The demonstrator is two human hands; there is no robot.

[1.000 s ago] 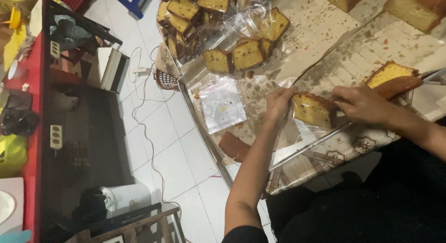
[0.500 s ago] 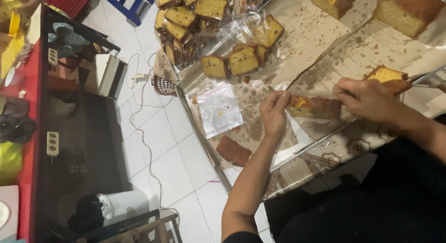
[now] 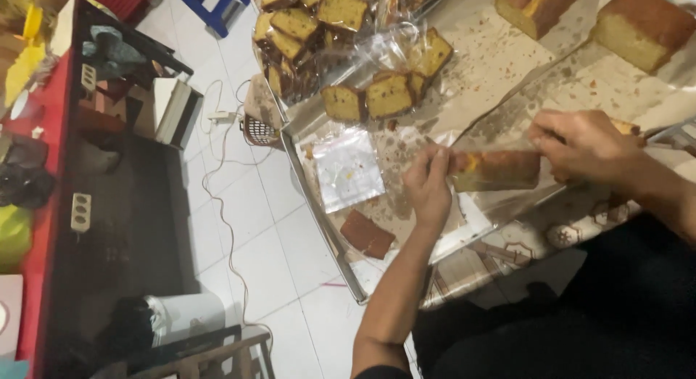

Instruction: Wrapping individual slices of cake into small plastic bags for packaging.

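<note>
A brown-crusted slice of yellow cake (image 3: 499,169) is held on its edge above the paper-lined metal tray (image 3: 319,198), inside a thin clear plastic bag. My left hand (image 3: 429,184) pinches the bag at the slice's left end. My right hand (image 3: 586,145) grips the bag and slice at the right end. A stack of flat clear plastic bags (image 3: 348,169) lies on the tray just left of my left hand.
Several bagged cake slices (image 3: 348,45) are piled at the tray's far end. Two uncut cake blocks (image 3: 638,27) sit at the top right. A dark cake piece (image 3: 367,234) lies near the tray's edge. White tiled floor, cables and a red shelf are to the left.
The slice has been lifted off the tray and turned on its edge between both hands. My right hand has come in from the right and closed on it.
</note>
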